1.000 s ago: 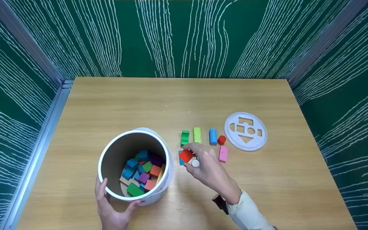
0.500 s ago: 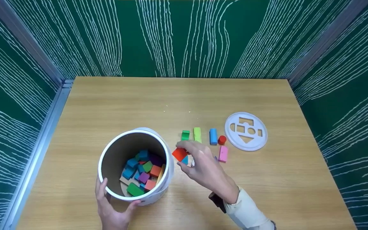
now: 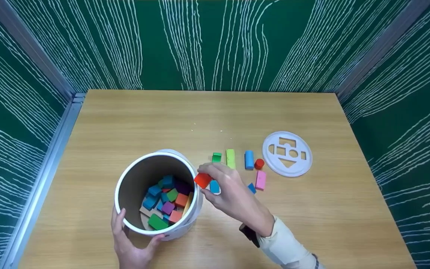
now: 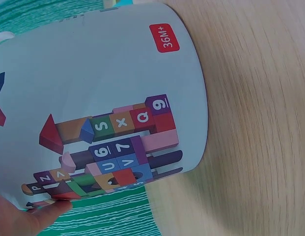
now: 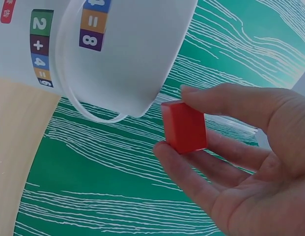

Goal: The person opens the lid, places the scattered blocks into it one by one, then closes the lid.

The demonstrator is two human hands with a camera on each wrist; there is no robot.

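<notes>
My left hand point(image 3: 133, 249) holds the white bucket point(image 3: 195, 211) at its near left side, fingers and thumb spread along the rim. In the left wrist view, part of that hand point(image 4: 27, 216) shows against the bucket's printed wall point(image 4: 93, 64). Between the thumb and fingers of my right hand point(image 3: 233, 193) is a red block point(image 3: 202, 181), pinched at the bucket's right rim. The right wrist view shows the red block point(image 5: 184, 127) beside the bucket's upper edge. Inside the bucket lie several coloured blocks point(image 3: 168, 207), green, blue, purple and orange among them.
Right of the bucket lie a green block point(image 3: 217, 157), a lime block point(image 3: 230, 158), a blue block point(image 3: 249, 159), a red cylinder point(image 3: 259, 163) and a pink block point(image 3: 261, 180). A white shape-sorter lid point(image 3: 301, 167) rests beyond them. Green walls point(image 3: 237, 45) border the table.
My right hand has moved left with the red block, from above the loose blocks to the bucket's rim. The left hand and the bucket have stayed put.
</notes>
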